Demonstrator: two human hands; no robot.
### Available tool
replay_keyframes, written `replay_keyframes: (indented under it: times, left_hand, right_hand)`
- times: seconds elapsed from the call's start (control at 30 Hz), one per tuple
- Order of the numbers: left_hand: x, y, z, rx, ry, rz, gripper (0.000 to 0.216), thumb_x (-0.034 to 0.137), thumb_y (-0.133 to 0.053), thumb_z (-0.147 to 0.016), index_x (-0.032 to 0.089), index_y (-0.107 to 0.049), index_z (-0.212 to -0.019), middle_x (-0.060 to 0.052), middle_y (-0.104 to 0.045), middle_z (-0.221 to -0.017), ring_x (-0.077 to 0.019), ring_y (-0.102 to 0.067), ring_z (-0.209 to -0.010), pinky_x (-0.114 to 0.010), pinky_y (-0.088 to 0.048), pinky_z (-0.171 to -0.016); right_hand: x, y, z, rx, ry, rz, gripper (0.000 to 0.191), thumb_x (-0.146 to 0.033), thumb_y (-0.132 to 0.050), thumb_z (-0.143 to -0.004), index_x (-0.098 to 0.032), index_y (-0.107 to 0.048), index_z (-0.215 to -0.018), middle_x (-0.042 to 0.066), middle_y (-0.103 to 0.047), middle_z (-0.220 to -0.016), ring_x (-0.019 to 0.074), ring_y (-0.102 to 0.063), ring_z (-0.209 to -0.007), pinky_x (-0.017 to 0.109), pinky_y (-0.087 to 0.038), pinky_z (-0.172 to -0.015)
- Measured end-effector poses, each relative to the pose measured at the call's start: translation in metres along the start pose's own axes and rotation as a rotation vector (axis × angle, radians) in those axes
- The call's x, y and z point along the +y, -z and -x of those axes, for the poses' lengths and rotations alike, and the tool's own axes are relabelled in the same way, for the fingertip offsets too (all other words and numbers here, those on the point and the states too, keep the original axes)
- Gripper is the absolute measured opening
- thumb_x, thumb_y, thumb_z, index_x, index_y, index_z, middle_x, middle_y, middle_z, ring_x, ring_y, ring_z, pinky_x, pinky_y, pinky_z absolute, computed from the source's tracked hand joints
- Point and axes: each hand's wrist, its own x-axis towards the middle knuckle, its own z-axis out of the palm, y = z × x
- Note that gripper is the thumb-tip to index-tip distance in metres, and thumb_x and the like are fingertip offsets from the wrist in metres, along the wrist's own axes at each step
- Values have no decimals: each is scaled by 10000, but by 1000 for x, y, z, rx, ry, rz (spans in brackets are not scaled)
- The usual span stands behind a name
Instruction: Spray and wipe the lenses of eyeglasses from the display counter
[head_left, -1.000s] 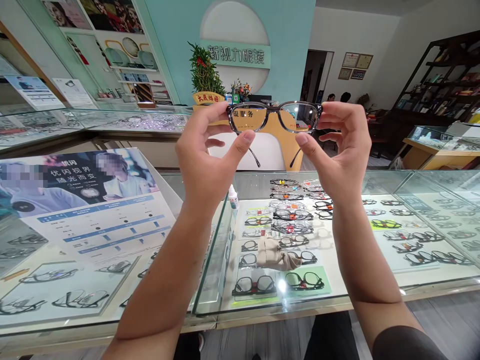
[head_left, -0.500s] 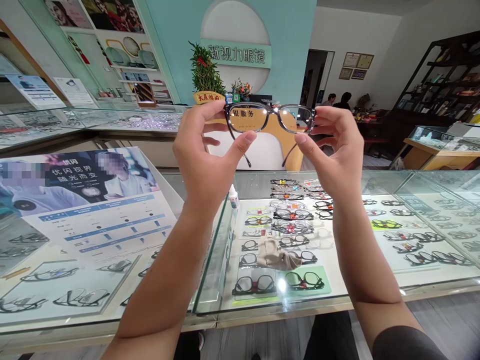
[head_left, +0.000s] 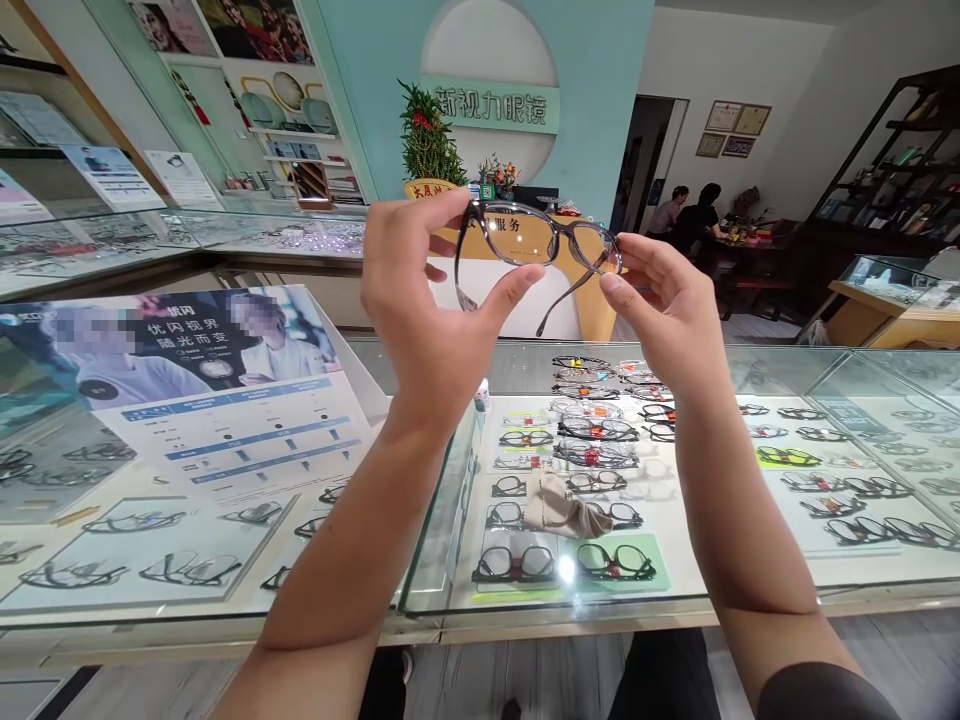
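Note:
A pair of dark-rimmed eyeglasses point(head_left: 559, 222) is raised in front of me above the glass display counter, turned at an angle with its temples hanging unfolded. My left hand point(head_left: 427, 280) pinches the frame at its upper left corner, thumb stretched out below the left lens. On the other side, my right hand point(head_left: 667, 305) grips the right rim between thumb and fingers. Below the hands, a beige cloth point(head_left: 562, 508) lies crumpled on the counter glass. A small white bottle point(head_left: 481, 395) stands near my left forearm.
Rows of eyeglasses point(head_left: 592, 430) fill the glass display counter point(head_left: 442, 618). To the left stands a printed sign board point(head_left: 240, 400). Another counter with a potted plant point(head_left: 427, 140) is ahead. Two people point(head_left: 697, 215) sit at the far right.
The eyeglasses have turned, their left end nearer and both temples swung to a new angle. Both hands still hold them. The view has shifted slightly left.

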Motion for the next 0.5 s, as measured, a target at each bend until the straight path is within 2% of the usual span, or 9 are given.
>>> replay_keyframes:
  times: [0.1, 0.2, 0.33, 0.5]
  left_hand:
    - [-1, 2, -1, -2, -13, -19, 725, 775, -924, -832, 358, -708, -1385, -100, -717, -1348, -396, -711, -1311, -555, -639, -1009]
    - [-9, 4, -2, -42, -8, 31, 747, 791, -905, -841, 378, -694, -1427, -92, -711, -1409, -406, -672, -1391, -582, -626, -1067]
    - [-34, -2, -3, -91, -28, 134, 796, 774, -919, -835, 414, -662, -1497, -66, -702, -1480, -414, -643, -1446, -626, -614, -1126]
    - [-62, -18, -1, -99, -52, 188, 875, 773, -920, -838, 419, -592, -1568, -55, -677, -1572, -415, -641, -1472, -645, -629, -1146]
  right_hand:
    - [2, -1, 1, 15, 13, -18, 475, -484, -780, -1024, -322, -769, -1470, 96, -799, -1414, 281, -788, -1234, 459, -710, -960]
    - [6, -1, 0, 36, 47, -16, 510, -528, -796, -1025, -339, -741, -1495, 93, -783, -1452, 292, -785, -1248, 459, -708, -963]
    - [10, 0, -1, 133, 145, 29, 599, -590, -830, -1001, -371, -672, -1536, 104, -739, -1525, 339, -763, -1310, 505, -700, -974]
    - [7, -4, 0, 261, 280, 118, 600, -583, -813, -1010, -401, -621, -1548, 106, -680, -1594, 359, -736, -1350, 557, -684, -1004]
